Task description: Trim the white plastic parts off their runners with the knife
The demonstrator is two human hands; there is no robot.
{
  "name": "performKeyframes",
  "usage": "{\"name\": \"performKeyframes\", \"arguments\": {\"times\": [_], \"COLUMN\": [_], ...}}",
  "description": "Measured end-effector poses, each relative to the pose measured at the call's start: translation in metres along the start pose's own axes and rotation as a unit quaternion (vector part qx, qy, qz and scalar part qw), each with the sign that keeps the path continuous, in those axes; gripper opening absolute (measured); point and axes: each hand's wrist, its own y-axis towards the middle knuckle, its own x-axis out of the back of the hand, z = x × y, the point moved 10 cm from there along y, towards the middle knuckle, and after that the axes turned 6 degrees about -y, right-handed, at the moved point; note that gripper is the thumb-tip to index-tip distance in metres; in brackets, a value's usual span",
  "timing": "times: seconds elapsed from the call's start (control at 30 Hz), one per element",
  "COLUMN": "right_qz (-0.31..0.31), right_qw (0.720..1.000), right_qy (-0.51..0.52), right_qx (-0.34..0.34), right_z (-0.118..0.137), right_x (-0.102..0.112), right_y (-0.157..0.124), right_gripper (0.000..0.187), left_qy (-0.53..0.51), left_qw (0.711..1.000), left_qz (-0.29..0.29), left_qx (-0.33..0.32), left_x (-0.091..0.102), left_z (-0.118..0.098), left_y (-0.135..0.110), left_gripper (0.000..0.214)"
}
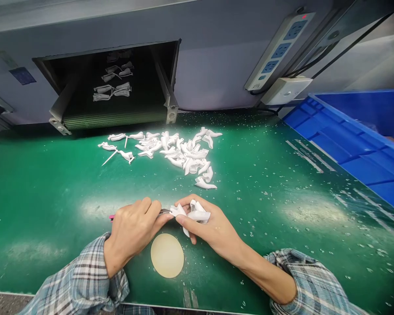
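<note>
My left hand (133,229) grips a slim tool with a pink handle (111,217). Its metal tip (164,211) reaches towards a white moulded plastic part (192,213) held in my right hand (210,232). The tool's shaft is mostly hidden by my fingers, so its exact kind is unclear. A pale round disc (167,255), perhaps a sanding pad, lies on the green mat just below my hands. Farther forward, a loose heap of similar white plastic parts (174,151) spreads across the mat.
A dark conveyor belt (114,113) carrying more white parts comes out of an opening at the back. A blue plastic crate (357,140) stands at the right, below a wall-mounted power strip (279,50). Small plastic shavings are scattered over the green mat (265,227).
</note>
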Motion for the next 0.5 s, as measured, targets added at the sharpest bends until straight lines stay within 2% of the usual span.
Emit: {"name": "performKeyframes", "arguments": {"times": [0.3, 0.4, 0.5], "right_qz": [-0.003, 0.001, 0.015], "right_qw": [1.0, 1.0, 0.998], "right_qy": [-0.006, 0.003, 0.064], "right_qx": [0.005, -0.001, -0.023], "right_z": [-0.003, -0.007, -0.013], "right_x": [0.001, 0.001, -0.003], "right_y": [-0.002, 0.0, 0.002], "right_gripper": [0.033, 0.036, 0.04], "left_qy": [-0.021, -0.086, -0.21], "left_qw": [1.0, 0.996, 0.977], "left_qz": [0.003, 0.013, 0.031], "left_qx": [-0.001, 0.001, 0.036], "left_x": [0.0, -0.004, -0.012], "left_z": [0.001, 0.003, 0.009], "left_y": [-0.001, -0.003, -0.005], "left_gripper": [0.048, 0.046, 0.039]}}
